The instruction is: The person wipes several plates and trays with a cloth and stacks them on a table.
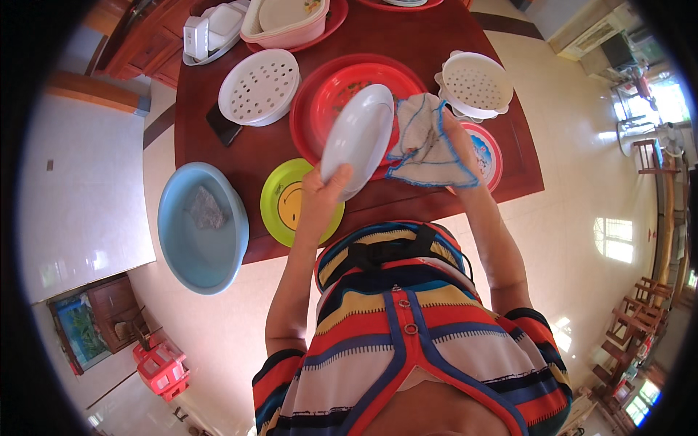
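Observation:
A white oval dish (363, 138), tilted up on its side, is pinched at its lower edge by my left hand (327, 187). My right hand (459, 145) grips a pale cloth (429, 142) with blue stitched edges, which hangs just right of the dish. Some of the right fingers are hidden by the cloth. Beneath both hands, a red basin (302, 109) stands on the dark red table (516, 174). Left of my left hand lies a yellow-green plate (273, 192) with a smiling face. A red-rimmed round plate (493, 156) with a picture sits beside my right wrist.
A light blue basin (200, 251) holding a crumpled grey cloth (207, 209) stands at the table's left edge. White perforated baskets (258, 83) flank the red basin. A dark phone-like slab (222, 127) lies at left. Farther back are a pink tub (283, 33) and white containers (211, 33).

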Available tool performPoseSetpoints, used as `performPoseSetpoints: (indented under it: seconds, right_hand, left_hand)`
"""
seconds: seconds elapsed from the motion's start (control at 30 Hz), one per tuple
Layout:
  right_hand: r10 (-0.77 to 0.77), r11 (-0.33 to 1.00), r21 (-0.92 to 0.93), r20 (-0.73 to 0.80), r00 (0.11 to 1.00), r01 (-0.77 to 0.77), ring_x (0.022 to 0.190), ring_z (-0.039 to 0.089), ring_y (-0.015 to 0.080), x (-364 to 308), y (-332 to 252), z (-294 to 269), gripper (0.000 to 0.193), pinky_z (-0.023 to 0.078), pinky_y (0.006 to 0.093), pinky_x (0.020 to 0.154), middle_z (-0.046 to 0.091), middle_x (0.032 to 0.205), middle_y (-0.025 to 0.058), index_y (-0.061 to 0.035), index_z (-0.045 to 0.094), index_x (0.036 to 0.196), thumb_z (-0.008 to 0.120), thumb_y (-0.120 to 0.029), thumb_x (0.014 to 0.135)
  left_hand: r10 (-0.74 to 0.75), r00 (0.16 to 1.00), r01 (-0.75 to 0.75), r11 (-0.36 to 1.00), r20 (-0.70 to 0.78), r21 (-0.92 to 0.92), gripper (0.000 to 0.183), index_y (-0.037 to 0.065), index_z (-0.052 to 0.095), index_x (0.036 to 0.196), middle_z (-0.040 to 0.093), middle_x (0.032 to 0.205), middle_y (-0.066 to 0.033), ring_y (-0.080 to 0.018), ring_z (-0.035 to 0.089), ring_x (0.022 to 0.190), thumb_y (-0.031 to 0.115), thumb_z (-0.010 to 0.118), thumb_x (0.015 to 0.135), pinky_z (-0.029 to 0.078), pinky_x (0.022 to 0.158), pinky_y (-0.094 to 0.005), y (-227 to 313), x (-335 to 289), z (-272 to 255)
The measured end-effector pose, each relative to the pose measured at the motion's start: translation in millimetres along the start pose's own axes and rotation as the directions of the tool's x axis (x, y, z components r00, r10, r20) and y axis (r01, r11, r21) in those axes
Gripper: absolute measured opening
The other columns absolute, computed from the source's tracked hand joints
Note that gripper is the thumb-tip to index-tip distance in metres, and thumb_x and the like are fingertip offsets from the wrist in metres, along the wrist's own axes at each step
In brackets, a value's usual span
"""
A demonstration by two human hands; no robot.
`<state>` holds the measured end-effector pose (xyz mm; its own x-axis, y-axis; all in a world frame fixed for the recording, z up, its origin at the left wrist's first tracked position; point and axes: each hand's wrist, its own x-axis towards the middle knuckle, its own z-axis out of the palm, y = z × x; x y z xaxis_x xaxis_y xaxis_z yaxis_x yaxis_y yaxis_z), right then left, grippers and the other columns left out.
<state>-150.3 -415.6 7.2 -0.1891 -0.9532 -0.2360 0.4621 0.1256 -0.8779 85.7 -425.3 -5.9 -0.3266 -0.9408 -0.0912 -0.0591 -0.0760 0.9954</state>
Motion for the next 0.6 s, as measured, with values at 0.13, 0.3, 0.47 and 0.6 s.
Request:
performPoseSetpoints:
  seconds: [0.13, 0.3, 0.47, 0.6]
  right_hand:
    - [-0.337, 0.852, -0.333, 0.24, 0.91, 0.404, 0.106, 0.053, 0.0207, -22.7, 14.3, 43.9, 0.038, 0.043, 0.0327, 0.09, 0.054, 0.116, 0.0075, -0.008, 0.05, 0.12, 0.049, -0.003, 0.083]
    - [-0.478, 0.032, -0.615, 0.683, 0.552, 0.788, 0.126, 0.035, 0.0312, -22.5, 39.6, 77.5, 0.05, 0.02, 0.0565, 0.103, 0.044, 0.131, 0.008, -0.0177, 0.051, 0.122, 0.062, -0.017, 0.073]
    - [-0.481, -0.109, -0.694, 0.663, 0.573, 0.712, 0.125, 0.036, 0.0305, 11.5, 35.0, 75.3, 0.049, 0.023, 0.0596, 0.098, 0.043, 0.13, 0.0066, -0.02, 0.049, 0.125, 0.056, -0.031, 0.078]
    - [-0.527, 0.168, -0.763, 0.465, 0.711, 0.624, 0.125, 0.036, 0.0336, 43.8, 41.3, 45.3, 0.048, 0.027, 0.0543, 0.099, 0.041, 0.133, 0.0118, -0.0127, 0.045, 0.128, 0.053, -0.026, 0.083]
  left_hand:
    - [-0.131, 0.991, 0.106, 0.837, -0.009, -0.537, 0.035, 0.0, 0.06, 0.106, 0.064, 0.098, -0.005, -0.0112, 0.06, 0.085, 0.031, 0.049, 0.095, 0.048, 0.075, -0.0254, 4.5, 3.2, 9.1]
    - [-0.17, 0.976, 0.041, 0.757, -0.136, -0.652, 0.047, 0.001, 0.054, 0.113, 0.061, 0.105, -0.0057, -0.0124, 0.06, 0.092, 0.042, 0.042, 0.096, 0.049, 0.078, -0.0274, -4.2, 8.1, 17.6]
    - [-0.167, 0.975, 0.067, 0.844, -0.143, -0.533, 0.057, 0.001, 0.044, 0.127, 0.054, 0.121, -0.0106, -0.0188, 0.055, 0.107, 0.048, 0.034, 0.097, 0.045, 0.092, -0.033, 4.6, 5.7, 10.1]
    - [-0.216, 0.95, 0.058, 0.832, -0.226, -0.551, 0.058, -0.002, 0.046, 0.125, 0.056, 0.119, -0.0119, -0.0205, 0.056, 0.105, 0.047, 0.037, 0.096, 0.045, 0.091, -0.034, 12.6, 4.8, -1.1]
